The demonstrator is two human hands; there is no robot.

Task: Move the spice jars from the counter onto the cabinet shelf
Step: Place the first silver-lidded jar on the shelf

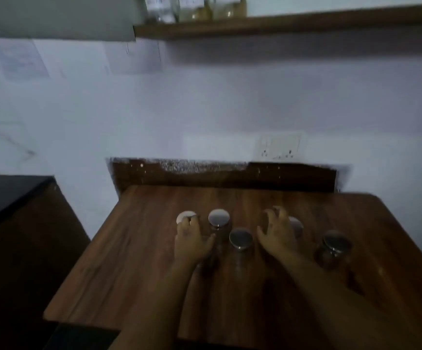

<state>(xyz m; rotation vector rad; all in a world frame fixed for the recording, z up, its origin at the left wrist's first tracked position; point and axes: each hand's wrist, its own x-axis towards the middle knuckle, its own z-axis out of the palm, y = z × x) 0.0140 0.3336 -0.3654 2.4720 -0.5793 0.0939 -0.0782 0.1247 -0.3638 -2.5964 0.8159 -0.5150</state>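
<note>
On the wooden counter, we reach both hands in among five spice jars, with the shelf high overhead.

Our left hand curls its fingers over the white lid of the far-left jar; the blur keeps us from telling whether it grips yet. Our right hand hovers with fingers spread and clawed, holding nothing, partly hiding a white-lidded jar behind it. Between the hands stand two metal-lidded jars; a fifth sits apart to the right. The jars look like smooth, round glass with flat disc lids, so we judge them slippery. Packed this close, a wrist could knock a neighbour over, and lifting by a loose lid could drop the body. The shelf already carries glass jars, leaving room to its right.
</note>
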